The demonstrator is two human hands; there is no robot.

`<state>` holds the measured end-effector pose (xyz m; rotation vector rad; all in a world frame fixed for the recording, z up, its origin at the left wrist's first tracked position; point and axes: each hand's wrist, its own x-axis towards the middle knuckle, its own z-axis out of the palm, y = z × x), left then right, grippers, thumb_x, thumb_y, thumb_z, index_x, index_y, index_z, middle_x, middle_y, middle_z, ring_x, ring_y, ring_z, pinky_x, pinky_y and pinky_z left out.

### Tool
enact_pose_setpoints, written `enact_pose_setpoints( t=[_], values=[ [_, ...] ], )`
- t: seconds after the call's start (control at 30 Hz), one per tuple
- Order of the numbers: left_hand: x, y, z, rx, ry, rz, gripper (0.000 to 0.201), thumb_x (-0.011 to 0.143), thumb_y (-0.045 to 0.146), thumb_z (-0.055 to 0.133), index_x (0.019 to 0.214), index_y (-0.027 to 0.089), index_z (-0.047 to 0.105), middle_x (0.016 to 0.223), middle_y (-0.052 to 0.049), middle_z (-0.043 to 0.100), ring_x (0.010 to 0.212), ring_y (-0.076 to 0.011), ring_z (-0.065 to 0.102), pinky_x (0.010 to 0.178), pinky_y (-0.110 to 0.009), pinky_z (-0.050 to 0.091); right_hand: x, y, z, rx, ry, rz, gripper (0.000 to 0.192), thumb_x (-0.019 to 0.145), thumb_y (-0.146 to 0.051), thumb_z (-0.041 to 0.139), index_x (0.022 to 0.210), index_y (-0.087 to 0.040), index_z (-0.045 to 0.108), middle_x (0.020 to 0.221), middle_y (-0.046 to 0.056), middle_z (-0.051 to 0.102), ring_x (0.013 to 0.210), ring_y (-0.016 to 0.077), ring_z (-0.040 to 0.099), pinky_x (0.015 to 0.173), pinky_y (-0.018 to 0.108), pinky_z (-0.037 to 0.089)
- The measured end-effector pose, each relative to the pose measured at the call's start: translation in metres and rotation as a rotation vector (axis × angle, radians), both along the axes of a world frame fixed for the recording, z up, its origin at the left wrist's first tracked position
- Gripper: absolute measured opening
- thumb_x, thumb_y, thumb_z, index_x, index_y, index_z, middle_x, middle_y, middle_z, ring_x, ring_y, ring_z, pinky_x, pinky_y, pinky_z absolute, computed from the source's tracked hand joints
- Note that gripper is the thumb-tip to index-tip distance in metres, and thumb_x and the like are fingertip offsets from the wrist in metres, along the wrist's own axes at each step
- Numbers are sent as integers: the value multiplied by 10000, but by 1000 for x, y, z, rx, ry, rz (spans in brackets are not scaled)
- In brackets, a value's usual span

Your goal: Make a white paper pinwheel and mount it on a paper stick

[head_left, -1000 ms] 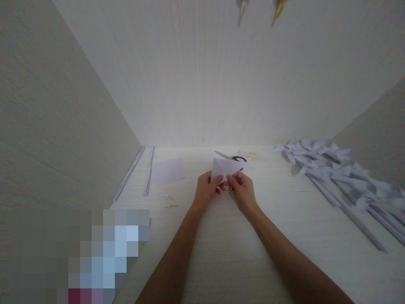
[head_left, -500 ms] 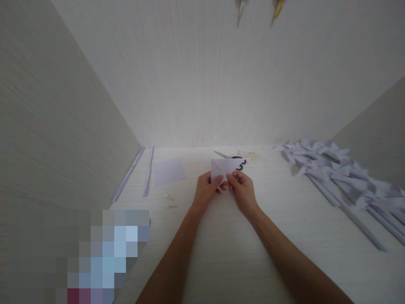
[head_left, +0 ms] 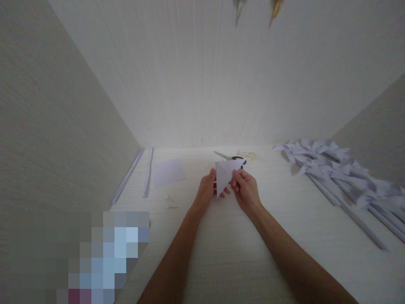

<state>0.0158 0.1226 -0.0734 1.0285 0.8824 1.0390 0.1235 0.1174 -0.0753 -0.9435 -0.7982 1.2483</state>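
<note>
A white sheet of paper (head_left: 224,174), folded to a triangle with a visible crease, is held between my two hands above the table. My right hand (head_left: 247,188) pinches its right edge between thumb and fingers. My left hand (head_left: 206,188) supports it from the left, fingers passing behind the paper with their tips showing beneath, the thumb at the left edge. Just behind the paper lies a pair of scissors (head_left: 223,155) with dark handles, partly covered by it.
A flat white sheet (head_left: 169,172) and rolled paper sticks (head_left: 148,172) lie to the left. Two small pale pieces (head_left: 171,207) sit nearer. On the right are several paper pinwheels (head_left: 335,169) on sticks. Pale scraps (head_left: 248,155) lie by the scissors. A pixelated patch covers the lower left.
The paper has turned and shifted slightly right, its lower point now showing. My left thumb has moved off its face to the left edge. My right hand has moved slightly right.
</note>
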Motion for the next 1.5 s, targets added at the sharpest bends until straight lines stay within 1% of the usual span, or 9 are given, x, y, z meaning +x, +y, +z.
enact_pose_setpoints(
  t=[0.23, 0.5, 0.77, 0.93, 1.13, 1.33, 1.4, 1.47, 1.5],
  values=[
    [0, -2, 4, 8, 39, 20, 606, 683, 618, 324, 774, 78, 583, 650, -126, 629, 453, -124, 551, 363, -189, 383, 2, 0, -1, 6, -27, 5, 284, 668, -345, 579, 495, -175, 430, 403, -68, 391, 368, 51, 321, 378, 200, 236],
    [-1, -2, 4, 4, 8, 5, 575, 708, 578, 336, 797, 70, 589, 649, -123, 630, 447, -126, 554, 365, -197, 382, 2, 0, -1, 0, 25, 11, 263, 668, -313, 589, 499, -161, 458, 406, -56, 419, 349, 37, 290, 349, 193, 175],
    [0, -1, 2, -11, -46, 5, 500, 744, 509, 347, 856, 75, 567, 685, -115, 634, 440, -122, 557, 361, -196, 391, 3, 0, -1, -9, 62, 19, 270, 667, -303, 595, 489, -160, 452, 397, -56, 422, 349, 40, 284, 350, 194, 155],
    [-1, -2, 2, -3, -55, 26, 427, 755, 458, 366, 867, 89, 548, 685, -93, 629, 431, -111, 549, 367, -194, 396, 2, 0, -1, -12, 78, 22, 273, 666, -306, 597, 489, -161, 447, 392, -58, 423, 355, 42, 300, 360, 192, 177],
    [-1, -2, 5, 37, 5, -2, 328, 733, 399, 428, 819, 113, 563, 571, -35, 597, 417, -84, 517, 385, -176, 384, 2, 1, -1, -7, 110, 31, 264, 676, -290, 585, 490, -153, 458, 388, -60, 434, 347, 34, 297, 358, 184, 169],
    [0, -2, 8, 65, 175, 35, 158, 654, 276, 524, 661, 121, 553, 433, 33, 492, 353, -55, 423, 372, -171, 346, 0, -1, 1, 2, 70, 45, 236, 669, -285, 587, 507, -151, 479, 391, -64, 435, 354, 32, 306, 367, 172, 206],
    [-1, -2, 7, 99, 201, 56, 137, 653, 261, 514, 633, 127, 531, 431, 42, 472, 357, -57, 413, 367, -174, 336, -1, -1, 0, 4, 46, 57, 174, 667, -264, 582, 554, -153, 509, 417, -64, 453, 364, 31, 320, 369, 165, 215],
    [-2, -2, 7, 145, 239, 100, 144, 656, 267, 507, 617, 129, 517, 425, 48, 454, 355, -60, 401, 363, -178, 324, -2, 0, -2, 11, 25, 60, 65, 663, -226, 571, 685, -165, 563, 462, -64, 484, 383, 34, 347, 377, 158, 234],
    [-3, -2, 6, 165, 268, 138, 153, 658, 275, 506, 610, 129, 516, 421, 50, 445, 353, -61, 396, 363, -180, 317, -2, 0, -4, 20, 15, 57, 112, 658, -204, 564, 766, -177, 577, 498, -62, 504, 400, 36, 366, 387, 156, 253]
  ],
)
